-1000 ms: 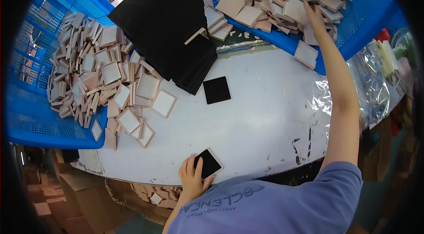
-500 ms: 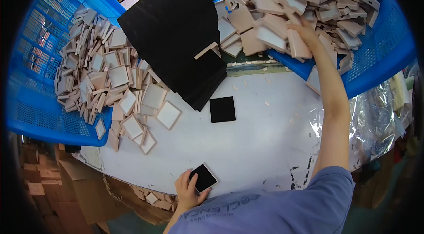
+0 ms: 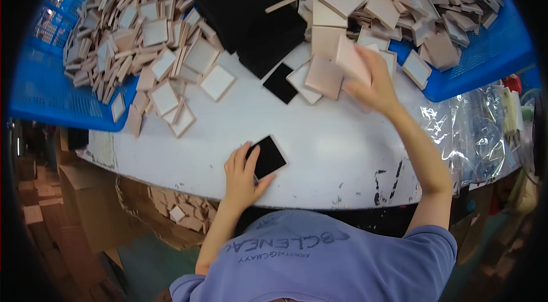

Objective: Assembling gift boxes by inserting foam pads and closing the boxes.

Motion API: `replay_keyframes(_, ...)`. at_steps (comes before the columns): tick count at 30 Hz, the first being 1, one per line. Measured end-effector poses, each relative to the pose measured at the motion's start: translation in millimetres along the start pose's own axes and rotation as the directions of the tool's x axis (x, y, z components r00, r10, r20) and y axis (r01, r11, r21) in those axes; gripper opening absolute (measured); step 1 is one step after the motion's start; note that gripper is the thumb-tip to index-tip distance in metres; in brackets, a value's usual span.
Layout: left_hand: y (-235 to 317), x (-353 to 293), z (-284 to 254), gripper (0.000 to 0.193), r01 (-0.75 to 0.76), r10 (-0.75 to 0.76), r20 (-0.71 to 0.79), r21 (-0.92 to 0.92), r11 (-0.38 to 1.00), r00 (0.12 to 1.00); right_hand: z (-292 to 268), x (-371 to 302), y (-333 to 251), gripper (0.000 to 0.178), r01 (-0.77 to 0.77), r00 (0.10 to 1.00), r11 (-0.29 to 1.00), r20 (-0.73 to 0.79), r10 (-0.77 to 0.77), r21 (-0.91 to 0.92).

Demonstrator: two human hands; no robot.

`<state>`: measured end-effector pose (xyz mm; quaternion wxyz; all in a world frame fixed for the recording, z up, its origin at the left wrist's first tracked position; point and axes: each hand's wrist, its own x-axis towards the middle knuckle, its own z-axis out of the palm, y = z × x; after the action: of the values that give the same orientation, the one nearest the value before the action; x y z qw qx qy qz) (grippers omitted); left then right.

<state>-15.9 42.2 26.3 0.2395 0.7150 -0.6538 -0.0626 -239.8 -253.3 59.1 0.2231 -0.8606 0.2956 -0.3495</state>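
My left hand (image 3: 241,177) grips a small shallow square box with a black square insert (image 3: 270,157) at the table's near side, fingers on its top and thumb along its lower edge. Farther right, my right hand (image 3: 378,86) is closed around a pale pinkish square box piece (image 3: 350,61); motion smears it, so I cannot tell whether it is more than one. Just left of that hand, several more box pieces (image 3: 324,78) lie on the table. One overlaps a loose black square sheet (image 3: 279,83). The big stack of black sheets (image 3: 240,0) lies beyond.
A blue basket (image 3: 63,105) on the left spills white-faced square boxes (image 3: 162,98) onto the white table (image 3: 228,114). Another blue basket (image 3: 456,82) at right holds a heap of pale pieces (image 3: 439,51). Clear plastic bags (image 3: 468,142) lie below it; a carton of pieces (image 3: 182,211) stands below the table.
My right hand has come from the right basket's heap toward me with a box piece, and several pieces now lie beside the loose black sheet. The whole view has shifted.
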Motion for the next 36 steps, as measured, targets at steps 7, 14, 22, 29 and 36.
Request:
replay_keyframes(7, -14, 8, -10, 0.068, 0.011, -0.011, 0.011, -0.018, 1.000, 1.000, 19, -90, -94, 0.085, 0.195, 0.828, 0.956, 0.559, -0.041, -0.218)
replay_keyframes(14, -12, -6, -8, 0.059, 0.025, -0.025, 0.013, 0.025, 0.999, 1.000, 28, -61, -93, 0.074, 0.764, 0.559, 0.591, 0.722, -0.408, -0.259)
replay_keyframes(22, -16, -20, -6, 0.072, 0.045, -0.055, -0.039, -0.208, 0.977, 0.998, 52, -24, -108, 0.064, 0.329, 0.701, 0.943, 0.659, -0.273, 0.041)
replay_keyframes(29, -27, -8, 14, 0.096, -0.162, 0.048, -0.261, -0.438, 0.884, 0.964, 96, -32, -131, 0.076, 0.350, 0.675, 0.926, 0.648, -0.352, 0.138)
replay_keyframes(36, -13, -3, -6, 0.089, -0.009, 0.014, 0.128, -0.035, 0.999, 0.992, 97, -51, -131, 0.069, 0.480, 0.661, 0.873, 0.619, -0.425, 0.086)
